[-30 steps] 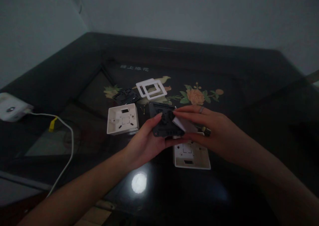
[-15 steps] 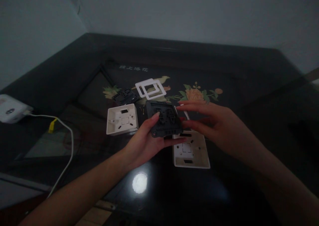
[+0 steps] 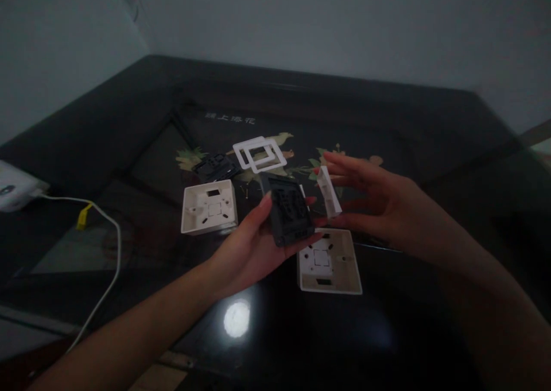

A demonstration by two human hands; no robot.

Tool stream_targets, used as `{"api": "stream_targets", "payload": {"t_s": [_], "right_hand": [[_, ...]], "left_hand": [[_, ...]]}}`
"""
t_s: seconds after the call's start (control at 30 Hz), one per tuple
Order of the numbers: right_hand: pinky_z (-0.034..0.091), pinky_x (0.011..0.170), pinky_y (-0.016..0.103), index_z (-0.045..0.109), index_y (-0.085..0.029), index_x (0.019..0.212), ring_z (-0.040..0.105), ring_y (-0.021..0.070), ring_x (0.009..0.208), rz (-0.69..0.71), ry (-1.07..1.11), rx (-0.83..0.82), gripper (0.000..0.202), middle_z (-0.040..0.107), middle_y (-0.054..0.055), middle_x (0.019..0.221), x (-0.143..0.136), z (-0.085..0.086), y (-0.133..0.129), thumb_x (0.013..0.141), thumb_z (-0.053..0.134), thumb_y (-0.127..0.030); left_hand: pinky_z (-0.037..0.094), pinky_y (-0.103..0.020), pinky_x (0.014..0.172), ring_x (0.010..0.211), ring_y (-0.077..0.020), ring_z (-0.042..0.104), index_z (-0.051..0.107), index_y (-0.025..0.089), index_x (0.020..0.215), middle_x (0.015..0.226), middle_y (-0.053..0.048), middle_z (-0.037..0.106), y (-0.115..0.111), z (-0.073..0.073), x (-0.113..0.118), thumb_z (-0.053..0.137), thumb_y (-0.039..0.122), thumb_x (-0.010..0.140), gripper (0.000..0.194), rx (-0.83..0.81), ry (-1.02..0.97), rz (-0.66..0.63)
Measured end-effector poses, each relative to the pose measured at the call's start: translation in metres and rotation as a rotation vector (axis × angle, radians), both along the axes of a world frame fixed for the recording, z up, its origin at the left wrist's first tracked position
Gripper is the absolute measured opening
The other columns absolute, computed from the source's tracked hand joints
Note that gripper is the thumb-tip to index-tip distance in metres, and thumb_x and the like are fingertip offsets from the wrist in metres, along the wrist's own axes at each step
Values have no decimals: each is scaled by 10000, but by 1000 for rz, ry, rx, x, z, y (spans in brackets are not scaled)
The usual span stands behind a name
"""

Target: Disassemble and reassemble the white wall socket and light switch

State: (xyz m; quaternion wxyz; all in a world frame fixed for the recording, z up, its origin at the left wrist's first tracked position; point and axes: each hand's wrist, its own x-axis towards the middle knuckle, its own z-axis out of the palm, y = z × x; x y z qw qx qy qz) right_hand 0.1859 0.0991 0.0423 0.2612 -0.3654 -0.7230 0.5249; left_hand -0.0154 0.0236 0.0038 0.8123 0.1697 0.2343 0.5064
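Note:
My left hand point(image 3: 253, 247) is closed around a black switch base point(image 3: 289, 207), thumb on its near edge and fingers beneath. The base is tilted, its moulded inner details turned toward me. To its right, my right hand point(image 3: 379, 198) holds a white switch rocker point(image 3: 329, 193) by its ends between thumb and fingers, apart from the base. Below the hands lies a white wall box point(image 3: 329, 262), open side up. Another white back box point(image 3: 209, 207) sits left of the black base.
Two white frames point(image 3: 260, 154) overlap farther back, beside another black switch base point(image 3: 216, 166). Small screws point(image 3: 247, 190) lie nearby. At left, a white device point(image 3: 17, 187) has a white cable point(image 3: 119, 247) with a yellow tag point(image 3: 83, 216). All rest on a dark glossy table point(image 3: 275, 351).
My right hand has moved slightly right and up, away from the black base, bringing the white rocker into clearer view. My left hand has tilted the base.

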Motion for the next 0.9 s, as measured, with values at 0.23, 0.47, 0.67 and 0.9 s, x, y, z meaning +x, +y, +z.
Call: {"api": "stream_targets", "payload": {"t_s": [0.23,0.47,0.67,0.9], "right_hand": [[537,1042,431,607,-330,1308,572,247,1289,136,-25,104,601,567,23,1437,-4,-5,-3,763,762,-127],[561,996,372,604,-319,1317,638,217,1187,150,-35,99,623,611,21,1380,-12,-8,-4,747,784,-144],[580,959,396,620,-314,1318,656,233,1130,143,-87,166,611,620,49,1334,-12,-8,-4,744,798,-202],[597,931,410,604,-313,1343,654,236,1116,164,-118,247,599,599,64,1339,-10,-13,-5,776,783,-240]], "left_hand": [[523,-433,952,1276,-361,555,490,300,1409,1411,-122,582,-4,-1,2,773,538,773,736,85,188,9],[537,-431,932,1319,-379,508,565,267,1304,1430,-120,562,-4,-4,2,759,620,736,696,73,286,54],[514,-473,972,1270,-366,556,470,279,1397,1438,-115,552,-3,-4,3,734,588,786,734,91,242,13],[467,-505,1025,1318,-377,506,454,246,1418,1460,-127,520,-4,-4,3,682,559,842,694,112,253,-23]]}}
